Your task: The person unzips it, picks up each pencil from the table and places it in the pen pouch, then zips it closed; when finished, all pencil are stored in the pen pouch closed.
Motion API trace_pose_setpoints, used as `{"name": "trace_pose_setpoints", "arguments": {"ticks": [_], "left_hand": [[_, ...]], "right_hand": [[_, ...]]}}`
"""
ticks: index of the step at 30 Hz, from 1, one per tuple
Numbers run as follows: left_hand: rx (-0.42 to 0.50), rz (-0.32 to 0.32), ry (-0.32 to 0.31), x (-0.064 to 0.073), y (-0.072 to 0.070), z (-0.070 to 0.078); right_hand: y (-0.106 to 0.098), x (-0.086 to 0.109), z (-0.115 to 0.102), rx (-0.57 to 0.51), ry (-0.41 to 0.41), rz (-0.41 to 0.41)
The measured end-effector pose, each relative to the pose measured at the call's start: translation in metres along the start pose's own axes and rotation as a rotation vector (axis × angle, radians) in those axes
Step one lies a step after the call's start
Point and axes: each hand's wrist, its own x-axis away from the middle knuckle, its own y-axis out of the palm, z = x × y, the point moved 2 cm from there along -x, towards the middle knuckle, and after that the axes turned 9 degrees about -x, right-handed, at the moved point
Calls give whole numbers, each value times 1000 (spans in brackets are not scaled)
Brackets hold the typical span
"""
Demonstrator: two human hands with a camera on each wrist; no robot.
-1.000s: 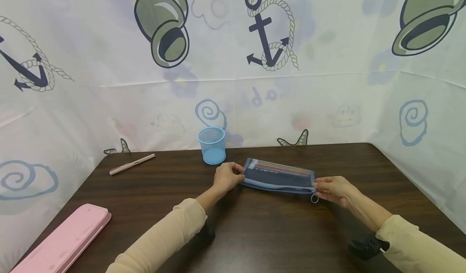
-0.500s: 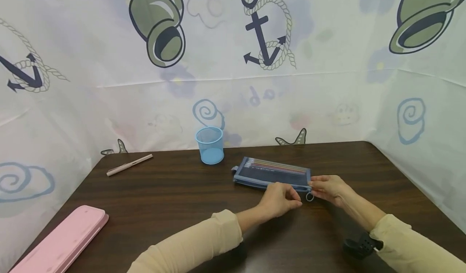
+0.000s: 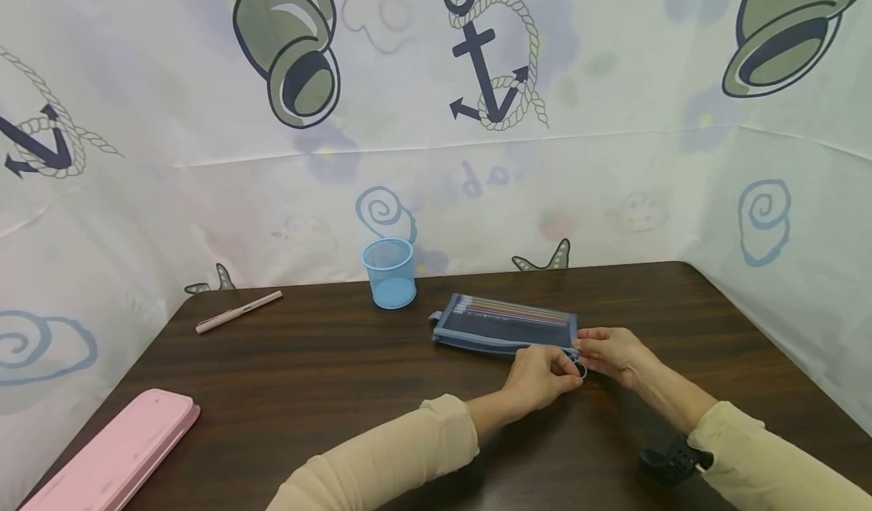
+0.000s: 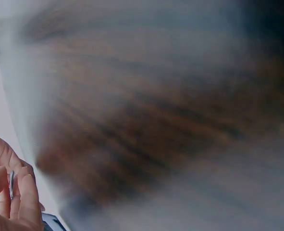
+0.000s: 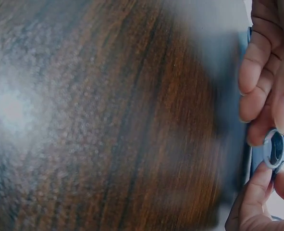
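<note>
A flat blue pencil case [image 3: 496, 331] with a dark see-through face lies on the table, several coloured pencils showing inside. My right hand [image 3: 616, 354] grips its right end between thumb and fingers. Just in front of that corner, my left hand [image 3: 540, 377] pinches the zipper's ring pull [image 5: 273, 150]. The right wrist view has the ring close up, with fingertips of the left hand at its lower edge. In the left wrist view only part of the left hand [image 4: 14, 192] appears at the lower left, a thin edge of the ring between its fingers.
A blue mesh cup [image 3: 390, 278] stands near the back edge of the dark wooden table [image 3: 327, 375]. A pale pen [image 3: 238, 313] lies at the back left. The pink case [image 3: 119, 450] is at the front left. Patterned cloth [image 3: 422, 200] surrounds the table.
My left hand has let go of the pencil case's left end and moved right to the ring pull at the zipper. My right hand keeps its hold on the right end.
</note>
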Motion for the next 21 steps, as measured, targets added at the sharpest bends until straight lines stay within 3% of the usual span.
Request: {"name": "trace_pose_setpoints", "arguments": {"ticks": [8, 17, 21], "left_hand": [[62, 37, -47, -1, -4, -2], [43, 54, -28, -1, -7, -4], [103, 56, -52, -1, -7, -3]], "right_hand": [[1, -1, 0, -17, -14, -16], [4, 1, -1, -38, -20, -9], [4, 1, -1, -45, -27, -12]]}}
